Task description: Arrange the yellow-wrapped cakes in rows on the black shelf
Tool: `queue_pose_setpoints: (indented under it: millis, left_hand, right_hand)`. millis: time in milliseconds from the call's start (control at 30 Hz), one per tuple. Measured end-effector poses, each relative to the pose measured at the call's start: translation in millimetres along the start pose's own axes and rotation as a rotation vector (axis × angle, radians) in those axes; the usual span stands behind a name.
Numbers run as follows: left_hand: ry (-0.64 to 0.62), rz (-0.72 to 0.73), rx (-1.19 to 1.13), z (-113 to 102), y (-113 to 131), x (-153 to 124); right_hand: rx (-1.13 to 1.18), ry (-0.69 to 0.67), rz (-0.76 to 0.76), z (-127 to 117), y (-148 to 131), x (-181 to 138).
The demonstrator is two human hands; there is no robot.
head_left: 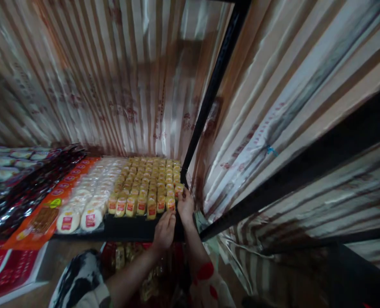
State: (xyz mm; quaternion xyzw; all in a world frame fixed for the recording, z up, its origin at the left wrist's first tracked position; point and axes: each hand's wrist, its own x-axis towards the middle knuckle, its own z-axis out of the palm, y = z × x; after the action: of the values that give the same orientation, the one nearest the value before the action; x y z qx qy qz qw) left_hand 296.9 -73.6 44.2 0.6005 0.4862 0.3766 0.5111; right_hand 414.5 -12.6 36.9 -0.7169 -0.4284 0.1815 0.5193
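Small yellow wrapped cakes (141, 205) with red labels stand in tight rows on a dark shelf (129, 229). At the right end, my right hand (186, 207) pinches a wrapped cake (179, 189) in the last row, beside the black post. My left hand (164, 230) is at the shelf's front edge, its fingers drawn together against the front wrapped cake (170, 204) of the neighbouring row. Its fingertips are partly blurred, and the palm side is hidden.
Left of the cakes lie clear packs of round white cakes (68, 220), an orange package (45, 214) and dark glossy packs (23, 205). A black post (206, 102) rises at the shelf's right end. Striped sheeting (129, 77) hangs behind. Below are more packets (121, 256) and a red-and-white box (16, 269).
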Motion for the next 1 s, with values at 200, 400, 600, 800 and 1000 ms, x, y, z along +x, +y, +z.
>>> queue_pose_setpoints:
  millis: [200, 400, 600, 800, 1000]
  left_hand:
    - [0.028, 0.073, 0.091, 0, -7, 1]
    - [0.069, 0.12, 0.194, 0, -8, 3]
    - [0.066, 0.128, 0.197, 0, -12, 5]
    - [0.057, 0.126, 0.242, -1, -8, 5]
    - [0.046, 0.131, 0.302, -3, 0, 2]
  right_hand:
    - [-0.115, -0.03, 0.008, 10, 10, 5]
    - [-0.215, -0.027, -0.024, 13, 11, 2]
    - [-0.211, -0.088, -0.097, 13, 6, 7]
    - [-0.137, -0.086, -0.111, 13, 11, 9]
    - [-0.04, -0.03, -0.082, 15, 22, 7]
